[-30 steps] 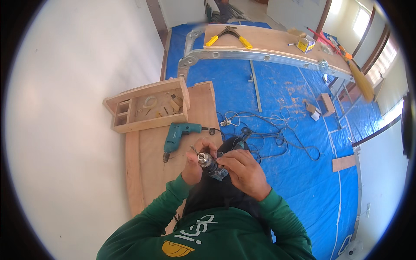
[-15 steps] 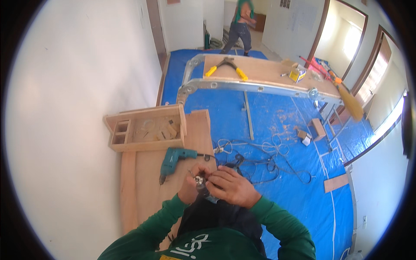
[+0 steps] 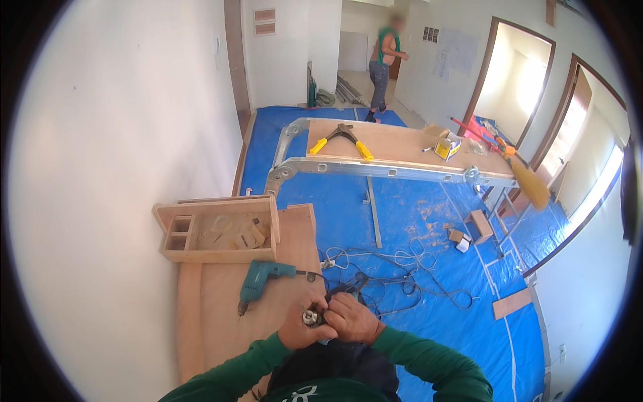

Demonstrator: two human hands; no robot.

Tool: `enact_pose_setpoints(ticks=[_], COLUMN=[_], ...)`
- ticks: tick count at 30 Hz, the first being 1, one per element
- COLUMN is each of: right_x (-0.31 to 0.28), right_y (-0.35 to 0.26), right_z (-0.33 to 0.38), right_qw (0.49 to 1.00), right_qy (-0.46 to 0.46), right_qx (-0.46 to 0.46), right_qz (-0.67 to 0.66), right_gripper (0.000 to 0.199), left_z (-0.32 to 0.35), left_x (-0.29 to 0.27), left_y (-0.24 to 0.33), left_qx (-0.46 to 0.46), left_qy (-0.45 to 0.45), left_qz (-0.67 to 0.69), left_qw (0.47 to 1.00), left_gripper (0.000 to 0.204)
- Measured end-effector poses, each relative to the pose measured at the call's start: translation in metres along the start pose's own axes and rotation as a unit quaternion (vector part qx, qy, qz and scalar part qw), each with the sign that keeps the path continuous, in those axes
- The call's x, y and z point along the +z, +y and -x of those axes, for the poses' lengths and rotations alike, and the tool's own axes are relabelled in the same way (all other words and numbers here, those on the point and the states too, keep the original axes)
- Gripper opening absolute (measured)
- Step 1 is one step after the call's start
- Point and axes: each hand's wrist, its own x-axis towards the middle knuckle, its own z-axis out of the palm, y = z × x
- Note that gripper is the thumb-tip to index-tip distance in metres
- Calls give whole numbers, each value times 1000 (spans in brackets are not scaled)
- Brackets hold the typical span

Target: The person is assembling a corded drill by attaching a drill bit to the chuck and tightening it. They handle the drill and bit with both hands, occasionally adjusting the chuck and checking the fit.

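Close to my body, both hands are around a dark power tool with a round silver chuck (image 3: 310, 317) facing up. My left hand (image 3: 293, 327) wraps the tool from the left, thumb beside the chuck. My right hand (image 3: 353, 319) is closed against its right side with fingers curled; what lies under those fingers is hidden. Most of the tool's body is covered by my hands. Just left and beyond lies a teal corded drill (image 3: 258, 283) on a plywood surface (image 3: 297, 234), its chuck toward me.
An open wooden toolbox (image 3: 221, 256) with scraps stands behind the drill. Cables (image 3: 408, 275) tangle on the blue floor sheet (image 3: 435, 348). Ahead, a metal platform (image 3: 388, 171) bears yellow-handled cutters (image 3: 343, 137), a small box (image 3: 447, 147) and a broom (image 3: 529, 181). Another person (image 3: 382, 63) stands far back.
My view has tilted up, so the scene sits lower. My left thumb now lies across below the chuck, and my right fingers have curled in more. The person at the back has turned and stands more upright.
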Motion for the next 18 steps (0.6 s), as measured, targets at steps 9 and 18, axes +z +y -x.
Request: enact_pose_setpoints(ticks=[9, 18], right_x=[24, 18], right_y=[-75, -77], right_z=[60, 75], right_qw=[877, 936], right_qy=[109, 124], right_qx=[413, 315], right_qz=[-221, -93], right_gripper=[24, 29], left_z=[-13, -17], left_x=[31, 55], left_y=[18, 46], left_qx=[86, 77], left_qy=[-87, -42], left_qz=[-39, -170], left_qw=[992, 982], left_gripper=[81, 62])
